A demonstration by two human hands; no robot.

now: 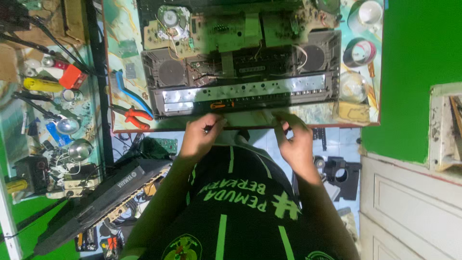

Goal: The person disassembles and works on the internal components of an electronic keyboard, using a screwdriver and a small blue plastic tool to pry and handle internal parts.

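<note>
Green-walled workshop, cluttered counter (126, 19). 2 hands (201, 137) (294, 140) pinched the near edge of an opened keyboard chassis (243, 77): probably heavy, stiff, fragile boards inside; best gripped by its frame.

1. This is a small electronics repair workshop.
2. An opened electronic keyboard (240, 62) lies on the worktable (125, 58), its circuit boards and speakers bared.
3. Red-handled pliers (134, 117) and a screwdriver (222, 104) lie there.
4. A cluttered side bench (43, 110) holds tools, tape and parts.
5. Green painted walls (418, 67) enclose it.
</note>
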